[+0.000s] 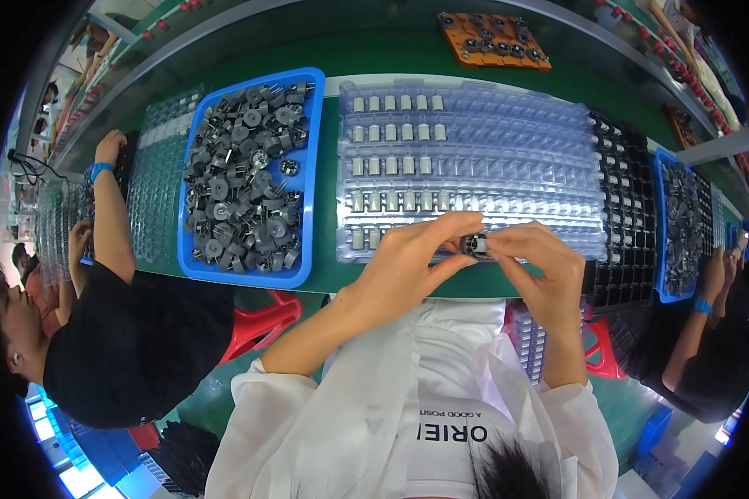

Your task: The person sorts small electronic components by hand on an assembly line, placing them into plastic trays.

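In front of my chest, my left hand and my right hand meet over the near edge of a clear plastic blister tray. Between their fingertips they pinch a small, dark, round part with shiny metal bits; its exact kind is too small to tell. Short rows of silvery-white cylinders fill the tray's left side, and the pockets to their right look unfilled. Left of it lies a blue tray heaped with grey-black round parts with thin metal pins.
An orange fixture board with dark round pieces lies at the back. To the right are a black tray and another blue bin. Clear trays stack at left. A co-worker's arm reaches in there; another person works at far right.
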Demonstrator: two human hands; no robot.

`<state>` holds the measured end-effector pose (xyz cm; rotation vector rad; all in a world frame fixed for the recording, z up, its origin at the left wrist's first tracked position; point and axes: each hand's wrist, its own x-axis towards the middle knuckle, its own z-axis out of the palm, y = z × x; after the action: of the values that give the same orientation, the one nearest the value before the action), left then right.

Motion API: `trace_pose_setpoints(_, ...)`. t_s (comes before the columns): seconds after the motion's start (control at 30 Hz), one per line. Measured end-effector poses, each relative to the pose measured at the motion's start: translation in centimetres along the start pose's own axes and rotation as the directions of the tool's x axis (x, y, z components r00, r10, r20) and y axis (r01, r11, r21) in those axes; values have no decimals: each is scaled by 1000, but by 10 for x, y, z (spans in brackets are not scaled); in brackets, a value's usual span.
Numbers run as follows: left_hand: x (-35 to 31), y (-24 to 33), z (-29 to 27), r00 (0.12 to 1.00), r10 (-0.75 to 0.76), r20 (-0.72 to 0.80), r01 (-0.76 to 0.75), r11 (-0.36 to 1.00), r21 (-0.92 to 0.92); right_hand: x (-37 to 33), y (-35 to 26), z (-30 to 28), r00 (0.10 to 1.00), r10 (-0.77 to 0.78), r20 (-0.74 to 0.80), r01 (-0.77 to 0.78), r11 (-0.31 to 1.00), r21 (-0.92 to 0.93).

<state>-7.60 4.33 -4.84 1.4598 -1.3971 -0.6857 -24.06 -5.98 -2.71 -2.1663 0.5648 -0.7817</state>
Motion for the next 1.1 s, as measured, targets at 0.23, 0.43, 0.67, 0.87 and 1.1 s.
trace_pose_setpoints(0.23, -4, 2, -9, 999, -31, 8, 31, 999, 32, 5, -1, 4, 995, -66, 73, 67, 998, -13)
trace_pose_setpoints(0.43, -8, -5, -16, 941, -310, 134, 336, 811, -478, -5, 3, 19, 988, -150, 32, 152, 987, -57)
trace_pose_setpoints(0.67, -2, -87, -138, 956, 123, -267, 196, 410, 891, -24, 17, 6, 992, 49, -117, -41, 997, 64)
trace_pose_setpoints(0.87, -17, -81, -151, 993, -43, -111, 118, 266, 957, -45, 37, -52, 947, 204, -248, -205, 978, 20)
trace_pose_setpoints(1.1, -14, -90, -139, 969, -212, -127, 193, 326, 926, -111, 97, -164, 894, 210, -396, -403, 762, -507)
